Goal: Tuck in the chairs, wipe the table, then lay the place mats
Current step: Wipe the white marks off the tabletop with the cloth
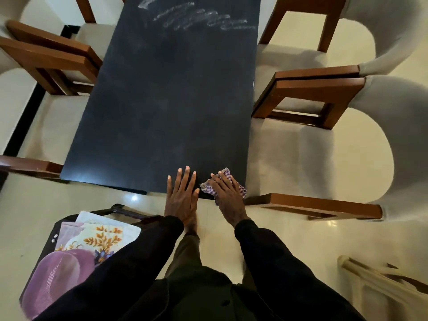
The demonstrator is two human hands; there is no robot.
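A long black table (162, 100) runs away from me, with white smears (196, 19) near its far end. My left hand (181, 195) lies flat with spread fingers on the table's near edge. Just to its right, my right hand (228, 198) presses a purple-and-white checked cloth (228, 174) onto the near right corner, fingers straight over it. Wooden chairs with pale cushions stand tucked along the left side (48, 59) and the right side (312, 96). A stack of place mats (102, 237), floral and purple, lies on a dark chair at my lower left.
A wooden chair arm (319, 205) juts out close to the table's near right corner. A pale wooden object (375, 281) sits on the floor at lower right. Glossy cream floor tiles (69, 200) surround the table. My legs stand right at the near edge.
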